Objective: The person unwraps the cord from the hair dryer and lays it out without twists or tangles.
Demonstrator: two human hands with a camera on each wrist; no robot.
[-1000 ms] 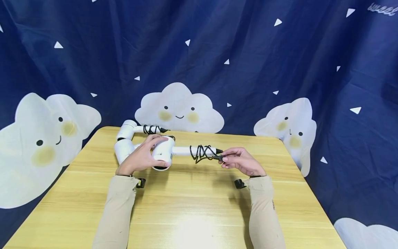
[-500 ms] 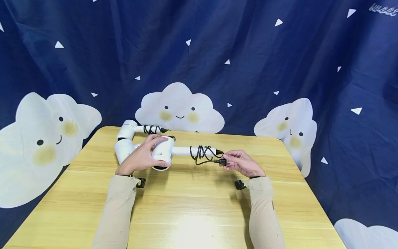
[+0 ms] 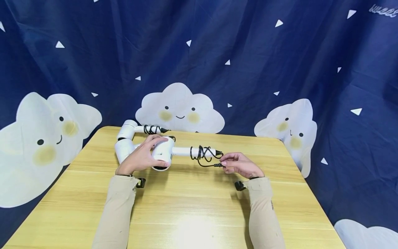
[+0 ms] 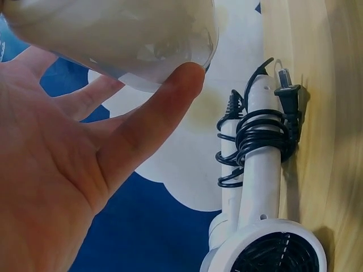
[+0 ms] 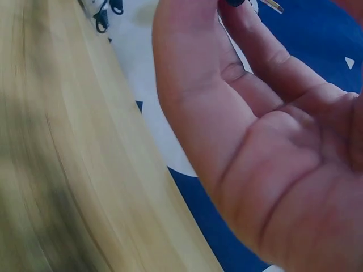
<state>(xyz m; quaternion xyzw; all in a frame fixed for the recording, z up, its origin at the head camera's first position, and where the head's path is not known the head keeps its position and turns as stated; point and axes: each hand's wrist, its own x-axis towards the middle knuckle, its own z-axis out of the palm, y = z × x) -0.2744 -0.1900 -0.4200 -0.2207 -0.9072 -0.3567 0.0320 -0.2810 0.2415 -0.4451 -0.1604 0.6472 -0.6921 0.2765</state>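
In the head view a white hair dryer [image 3: 163, 152] is held up over the table, its handle pointing right. My left hand [image 3: 141, 157] grips its round body, thumb on the near side and fingers over the far side. A black cord [image 3: 202, 154] is wound loosely round the handle. My right hand [image 3: 242, 165] pinches the plug [image 3: 218, 165] on the cord's free end, right of the handle's tip; the fingers hide most of it. One metal prong [image 5: 273, 5] shows at the top of the right wrist view.
Two more white hair dryers lie at the table's back left, behind my left hand: a nearer one [image 4: 261, 187] and a farther one [image 3: 127, 130], both with cords wrapped round their handles. The wooden table [image 3: 192, 200] ends at a dark blue curtain [image 3: 199, 62] with cloud prints.
The plug has been drawn down and slightly away from the handle, leaving a longer slack loop of cord. My right hand has shifted a little nearer; my left hand keeps its grip in place.
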